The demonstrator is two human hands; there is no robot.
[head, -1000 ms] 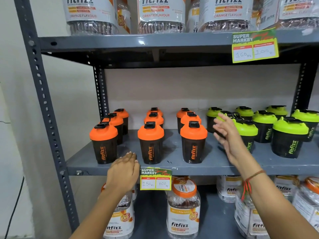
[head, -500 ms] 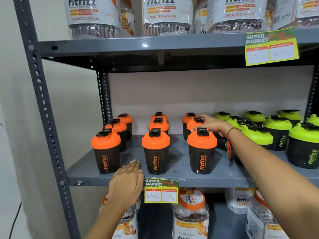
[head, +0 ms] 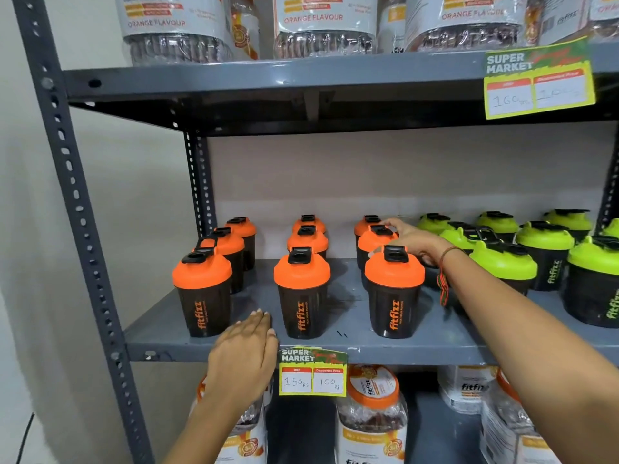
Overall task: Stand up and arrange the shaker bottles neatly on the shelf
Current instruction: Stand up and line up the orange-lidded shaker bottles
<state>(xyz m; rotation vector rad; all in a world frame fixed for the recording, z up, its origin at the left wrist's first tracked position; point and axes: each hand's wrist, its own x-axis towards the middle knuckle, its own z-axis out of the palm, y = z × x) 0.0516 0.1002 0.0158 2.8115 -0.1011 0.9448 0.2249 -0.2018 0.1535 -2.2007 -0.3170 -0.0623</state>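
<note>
Black shaker bottles stand upright on the grey middle shelf. Orange-lidded ones form three columns on the left, the front row being the left one, the middle one and the right one. Green-lidded bottles fill the right side. My right hand reaches over the shelf and rests on the lid of the middle bottle of the right orange column. My left hand lies flat on the shelf's front edge between two front bottles, holding nothing.
Large fitfizz jars crowd the upper shelf, and more jars sit on the lower one. Yellow price tags hang from the shelf edges. A grey perforated upright frames the left side, next to a white wall.
My right hand moved left from the green-lidded bottles to the right orange column and settled on a lid. The left hand stayed on the shelf edge. The view drew closer.
</note>
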